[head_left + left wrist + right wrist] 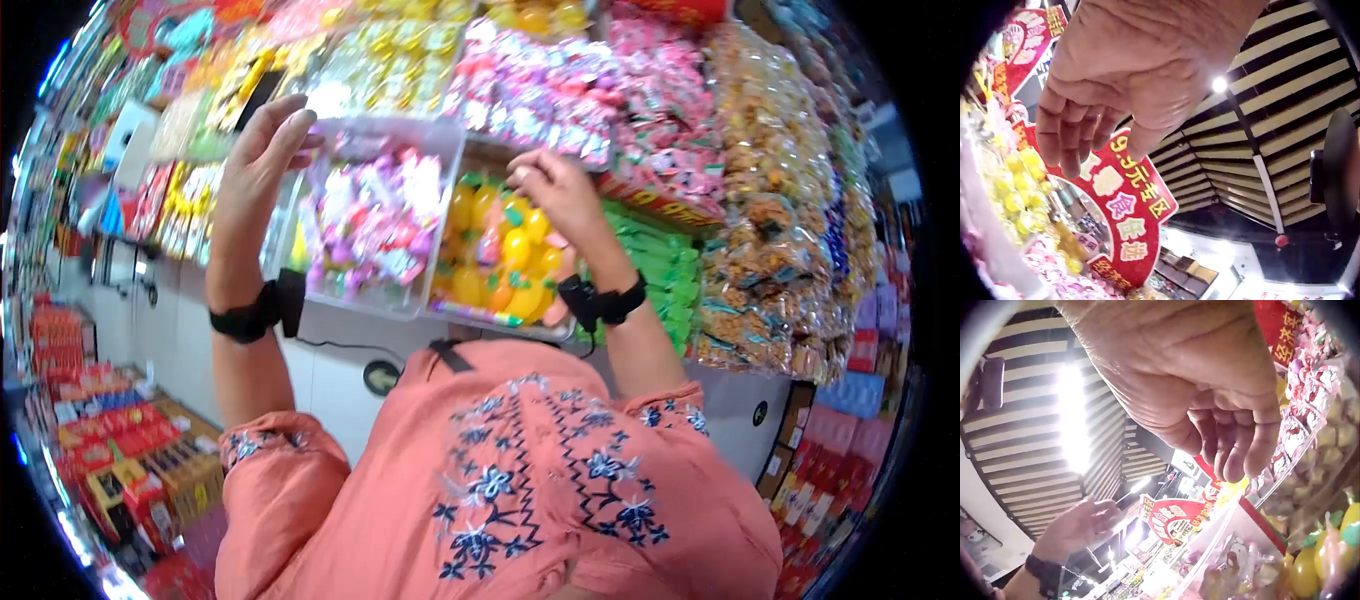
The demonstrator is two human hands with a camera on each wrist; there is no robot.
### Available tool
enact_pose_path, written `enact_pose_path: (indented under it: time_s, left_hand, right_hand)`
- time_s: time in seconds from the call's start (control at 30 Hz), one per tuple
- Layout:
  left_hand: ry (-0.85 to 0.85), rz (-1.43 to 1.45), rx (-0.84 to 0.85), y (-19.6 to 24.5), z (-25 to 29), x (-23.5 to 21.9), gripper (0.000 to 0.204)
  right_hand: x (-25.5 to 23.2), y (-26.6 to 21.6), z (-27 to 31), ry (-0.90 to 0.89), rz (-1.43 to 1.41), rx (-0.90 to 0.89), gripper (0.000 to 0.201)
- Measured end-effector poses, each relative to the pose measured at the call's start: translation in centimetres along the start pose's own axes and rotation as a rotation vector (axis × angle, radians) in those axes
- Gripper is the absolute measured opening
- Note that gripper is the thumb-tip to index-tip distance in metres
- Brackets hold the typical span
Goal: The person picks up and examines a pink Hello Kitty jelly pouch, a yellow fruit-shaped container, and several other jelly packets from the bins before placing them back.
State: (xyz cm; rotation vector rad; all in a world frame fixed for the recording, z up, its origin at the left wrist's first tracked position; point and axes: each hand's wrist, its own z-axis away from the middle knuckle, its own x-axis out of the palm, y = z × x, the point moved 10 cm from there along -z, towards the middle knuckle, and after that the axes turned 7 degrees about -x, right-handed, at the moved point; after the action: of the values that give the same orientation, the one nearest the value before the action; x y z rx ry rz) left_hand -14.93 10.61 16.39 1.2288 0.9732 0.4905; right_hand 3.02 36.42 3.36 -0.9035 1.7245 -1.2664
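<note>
Head view; sweets (375,215) in bin (451,165)

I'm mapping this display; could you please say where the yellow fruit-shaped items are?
In the head view, the yellow fruit-shaped items lie just below the right hand, between pink-purple wrapped items on the left and green packets on the right.

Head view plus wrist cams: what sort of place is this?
Likely a sweet or snack shop: a clear bin of pink-and-purple wrapped packets, yellow fruit-shaped items beside it, and a red sign showing a 9.9元 price.
</note>
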Motion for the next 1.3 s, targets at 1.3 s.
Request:
enact_pose_path:
  time_s: [1.3]
  left_hand:
    - [0.033,0.209,-0.227,-18.0,5.4,1.6,0.03]
  right_hand:
    - [16.9,-3.6,-6.0,-0.181,0.684,-0.197,0.019]
